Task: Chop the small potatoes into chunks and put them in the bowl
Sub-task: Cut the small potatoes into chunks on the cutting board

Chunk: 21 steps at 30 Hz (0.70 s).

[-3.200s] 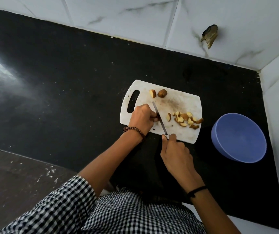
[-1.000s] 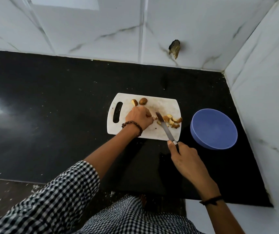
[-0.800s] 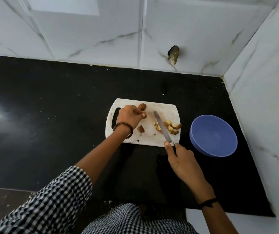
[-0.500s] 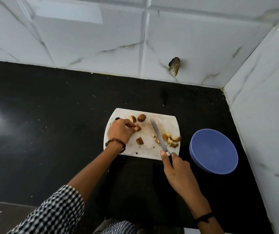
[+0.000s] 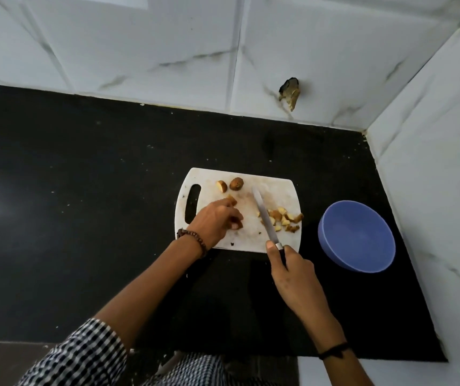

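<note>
- Potatoes are all on the white cutting board (image 5: 278, 188). A whole potato (image 5: 236, 183) sits by the far edge, and a cut half (image 5: 221, 186) lies just beside it on the left.
- A pile of chunks (image 5: 281, 218) lies at the right end of the board.
- The left hand (image 5: 214, 221) rests on the middle of the board. Its fingers (image 5: 233, 214) are bent down and pinch a potato piece (image 5: 237, 224). Another small bit (image 5: 232, 200) lies by its top fingertip.
- The right hand (image 5: 292, 271) holds the knife (image 5: 263, 215) by the handle, with the fingers curled tight around it. The blade lies slanted across the board, touching the left side of the pile.
- The blue bowl (image 5: 356, 236) stands on the black desk (image 5: 84, 190), to the right of the board and a little apart from it.
- A bead bracelet (image 5: 192, 238) is on the left wrist and a black band (image 5: 334, 350) on the right wrist.
- A checked sleeve (image 5: 84, 355) covers the left arm.
- White tiled walls (image 5: 139, 45) meet in a corner behind the desk. One tile has a broken hole (image 5: 290, 91).
</note>
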Tool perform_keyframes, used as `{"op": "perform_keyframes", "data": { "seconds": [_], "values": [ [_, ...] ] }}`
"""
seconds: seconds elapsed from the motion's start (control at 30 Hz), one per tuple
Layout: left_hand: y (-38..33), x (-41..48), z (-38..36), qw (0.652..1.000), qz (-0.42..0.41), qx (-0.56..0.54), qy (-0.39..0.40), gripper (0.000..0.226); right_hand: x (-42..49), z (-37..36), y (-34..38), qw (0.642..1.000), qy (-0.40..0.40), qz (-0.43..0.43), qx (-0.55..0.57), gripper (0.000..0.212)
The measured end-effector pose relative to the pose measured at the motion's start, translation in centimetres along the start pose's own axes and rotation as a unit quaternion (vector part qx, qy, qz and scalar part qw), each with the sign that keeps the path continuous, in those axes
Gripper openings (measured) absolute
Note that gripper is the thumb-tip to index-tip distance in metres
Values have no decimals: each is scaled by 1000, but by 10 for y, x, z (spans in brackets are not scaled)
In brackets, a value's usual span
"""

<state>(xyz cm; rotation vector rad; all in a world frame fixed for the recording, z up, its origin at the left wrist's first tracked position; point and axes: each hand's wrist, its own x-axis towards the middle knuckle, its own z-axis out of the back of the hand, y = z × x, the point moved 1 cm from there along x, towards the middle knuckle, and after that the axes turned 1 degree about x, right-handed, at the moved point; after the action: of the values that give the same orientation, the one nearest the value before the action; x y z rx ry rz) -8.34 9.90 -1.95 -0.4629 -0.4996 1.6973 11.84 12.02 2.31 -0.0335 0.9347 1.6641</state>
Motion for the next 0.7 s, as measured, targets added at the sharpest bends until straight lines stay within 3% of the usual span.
{"op": "perform_keyframes", "data": {
  "seconds": [0.2, 0.33, 0.7],
  "values": [
    [-11, 0, -13, 979, 150, -122, -60, 15, -13, -18, 7, 998, -21, -30, 57, 41],
    [-9, -3, -15, 977, 150, -136, -61, 19, -17, -36, 11, 990, -26, -43, 132, 44],
    [-1, -1, -12, 974, 151, -166, -46, 16, -15, -67, 13, 989, -24, -76, 123, 49]
  ]
}}
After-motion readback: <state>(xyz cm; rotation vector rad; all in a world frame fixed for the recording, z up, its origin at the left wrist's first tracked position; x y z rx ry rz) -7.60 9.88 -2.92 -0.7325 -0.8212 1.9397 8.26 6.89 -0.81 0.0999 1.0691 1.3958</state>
